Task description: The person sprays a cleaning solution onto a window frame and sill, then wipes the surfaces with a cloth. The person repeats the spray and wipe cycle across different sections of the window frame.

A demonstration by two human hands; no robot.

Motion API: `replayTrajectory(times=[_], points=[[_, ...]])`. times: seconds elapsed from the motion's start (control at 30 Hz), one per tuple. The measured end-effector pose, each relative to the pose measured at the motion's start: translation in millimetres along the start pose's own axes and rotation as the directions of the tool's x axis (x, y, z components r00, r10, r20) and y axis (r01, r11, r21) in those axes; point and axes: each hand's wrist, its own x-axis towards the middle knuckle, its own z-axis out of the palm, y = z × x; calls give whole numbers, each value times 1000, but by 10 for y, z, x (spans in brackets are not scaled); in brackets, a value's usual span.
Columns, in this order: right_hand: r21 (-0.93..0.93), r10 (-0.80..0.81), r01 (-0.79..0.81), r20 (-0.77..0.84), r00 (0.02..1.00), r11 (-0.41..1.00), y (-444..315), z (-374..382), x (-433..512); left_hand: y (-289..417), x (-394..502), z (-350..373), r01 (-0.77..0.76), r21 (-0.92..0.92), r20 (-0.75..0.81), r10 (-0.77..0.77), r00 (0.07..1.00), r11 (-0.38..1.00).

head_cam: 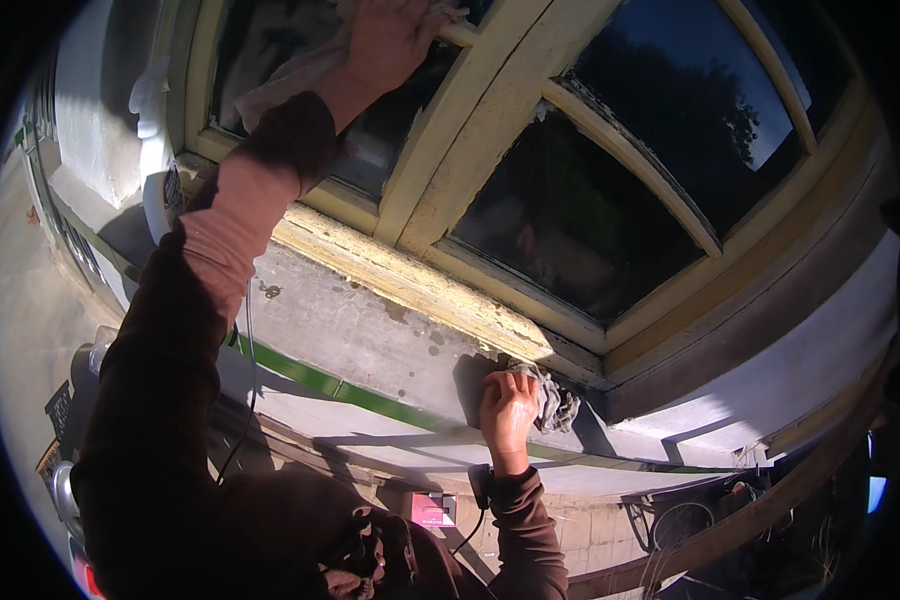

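Note:
My left hand (390,45) is raised to a window pane at the top, holding a thin pale cloth (296,79) that hangs down over the dark glass. A strip of the same pale material shows past its fingers by a glazing bar. Lower down, my right hand (510,409) grips a crumpled grey cloth (555,401) on the concrete sill (345,322), near the bottom corner of the window. The yellow wooden window frame (465,150) has cracked, peeling paint. Dark wet spots mark the sill between the two hands.
A green band (300,367) edges the sill. A thin cable (251,375) hangs beside my left sleeve. Far below are a pink box (433,510), a wheel (682,523) and a curved brown beam (765,517). A metal railing (75,232) stands at left.

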Motion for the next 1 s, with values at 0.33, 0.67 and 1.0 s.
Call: replayTrajectory(times=[0.33,0.67,1.0], points=[[-31,4,-5,-21,1000,999,16,40,-24,324,-329,167,-123,40,182,114,977,992],[50,39,-36,-59,997,998,55,7,-39,448,-59,656,365,-307,576,-134,807,879],[78,83,-81,-22,996,994,84,25,-31,-448,9,147,491,-871,442,-472,763,-21]])
